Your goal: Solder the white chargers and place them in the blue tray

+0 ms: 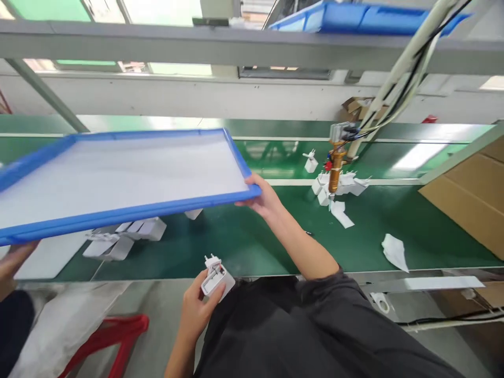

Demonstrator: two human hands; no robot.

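Observation:
My right hand [263, 197] grips the near right corner of a large flat blue-rimmed tray [118, 214] with a white bottom, held tilted above the green conveyor belt [255, 241]. At the far left, another person's hand [13, 260] is under the tray's other end. Low in front of my body, my left hand [197, 307] is closed round a white plug adapter [216, 277] with its pins pointing up.
Several white adapters [126, 236] lie on the belt under the tray. More cluster round a hanging brass tool [335, 163] with cables. A cardboard box [468, 199] stands at the right. A red stool [114, 336] and a plastic bag [59, 325] are at lower left.

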